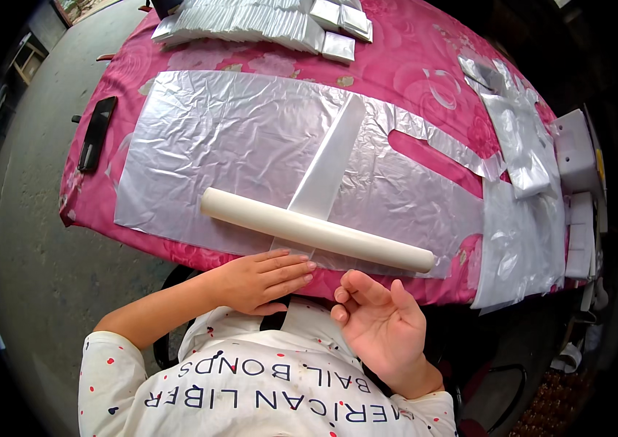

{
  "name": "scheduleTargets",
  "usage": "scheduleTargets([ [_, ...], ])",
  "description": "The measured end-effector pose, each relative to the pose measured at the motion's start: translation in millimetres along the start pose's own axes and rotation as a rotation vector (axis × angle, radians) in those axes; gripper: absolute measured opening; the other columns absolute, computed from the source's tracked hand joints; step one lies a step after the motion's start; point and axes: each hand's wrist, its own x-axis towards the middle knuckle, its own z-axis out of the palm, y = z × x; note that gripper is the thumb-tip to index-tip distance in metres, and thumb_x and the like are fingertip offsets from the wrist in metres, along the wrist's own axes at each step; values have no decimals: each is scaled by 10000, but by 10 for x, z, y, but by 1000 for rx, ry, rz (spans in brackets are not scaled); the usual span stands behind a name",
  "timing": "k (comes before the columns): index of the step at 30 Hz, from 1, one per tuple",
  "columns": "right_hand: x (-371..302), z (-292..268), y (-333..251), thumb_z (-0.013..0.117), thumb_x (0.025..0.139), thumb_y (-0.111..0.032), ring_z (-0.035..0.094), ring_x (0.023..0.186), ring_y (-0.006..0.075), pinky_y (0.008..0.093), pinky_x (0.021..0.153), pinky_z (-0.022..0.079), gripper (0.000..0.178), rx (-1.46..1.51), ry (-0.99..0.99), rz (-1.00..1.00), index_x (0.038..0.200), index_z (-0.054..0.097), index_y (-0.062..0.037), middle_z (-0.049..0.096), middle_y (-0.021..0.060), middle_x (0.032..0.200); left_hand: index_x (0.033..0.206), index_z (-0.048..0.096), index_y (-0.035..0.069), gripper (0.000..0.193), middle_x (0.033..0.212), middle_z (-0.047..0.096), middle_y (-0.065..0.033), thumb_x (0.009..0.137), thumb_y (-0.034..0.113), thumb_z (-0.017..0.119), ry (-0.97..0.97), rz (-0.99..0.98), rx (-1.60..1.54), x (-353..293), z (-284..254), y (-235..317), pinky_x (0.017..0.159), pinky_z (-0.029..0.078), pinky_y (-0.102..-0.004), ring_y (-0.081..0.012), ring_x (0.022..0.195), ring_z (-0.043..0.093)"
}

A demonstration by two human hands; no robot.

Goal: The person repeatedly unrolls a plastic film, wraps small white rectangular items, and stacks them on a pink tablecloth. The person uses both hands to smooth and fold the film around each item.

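A thin clear plastic sheet, shaped like a disposable apron (192,146) with a long cut-out at its right end, lies wrinkled across the table. Over its near part rests a smooth white tube or rolling pin (316,231), slightly slanted. A narrow folded plastic strip (329,160) runs beneath the tube toward the near edge. My left hand (261,282) is stretched flat, palm down, at the strip's near end by the table edge. To the right, my right hand (383,320) is turned palm up with loosely bent fingers and thumb apart, holding nothing, just short of the tube.
A pink flowered cloth (396,80) covers the table. Folded plastic packets (250,25) are stacked at the far side. A black phone (97,135) lies on the left. More plastic sheets (520,233) hang over the right end, beside white plastic bins (577,156).
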Motion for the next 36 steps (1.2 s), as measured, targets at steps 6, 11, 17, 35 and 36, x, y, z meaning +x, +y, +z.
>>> scheduleTargets([
  [6, 140, -228, 53, 483, 898, -252, 419, 1110, 182, 320, 908, 339, 418, -865, 100, -412, 1210, 517, 25, 470, 138, 1269, 1261, 428, -13, 581, 1361, 387, -166, 818, 337, 563, -72, -2, 22, -4, 29, -28, 1041, 310, -425, -296, 1260, 378],
  [11, 532, -448, -46, 616, 778, -157, 473, 1069, 266, 400, 894, 375, 440, -2378, -23, -750, 1207, 547, -87, 515, 127, 1167, 1317, 365, -24, 671, 1413, 319, -151, 824, 404, 515, -252, -83, 98, 73, 118, -14, 1102, 180, -415, -273, 1341, 250],
  [17, 755, -663, -503, 646, 724, -110, 521, 963, 282, 418, 831, 408, 500, -2499, 79, -762, 1214, 546, -119, 547, 96, 1102, 1382, 260, -13, 766, 1471, 211, -139, 856, 530, 382, -301, -95, 204, 84, 125, 72, 1113, 140, -399, -254, 1365, 194],
  [35, 979, -536, -514, 631, 692, -26, 530, 995, 275, 397, 864, 403, 465, -2317, -226, -727, 1149, 587, -102, 569, 83, 1102, 1380, 324, 209, 518, 1427, 320, -100, 870, 236, 415, -216, -150, 421, 141, 318, 193, 1055, 266, -417, -236, 1308, 326],
  [36, 1110, -543, -559, 629, 694, -24, 532, 994, 272, 394, 866, 403, 456, -2315, -217, -763, 1142, 590, -101, 572, 81, 1100, 1381, 323, 208, 520, 1427, 319, -100, 870, 235, 415, -217, -155, 419, 137, 325, 199, 1057, 263, -416, -236, 1309, 324],
])
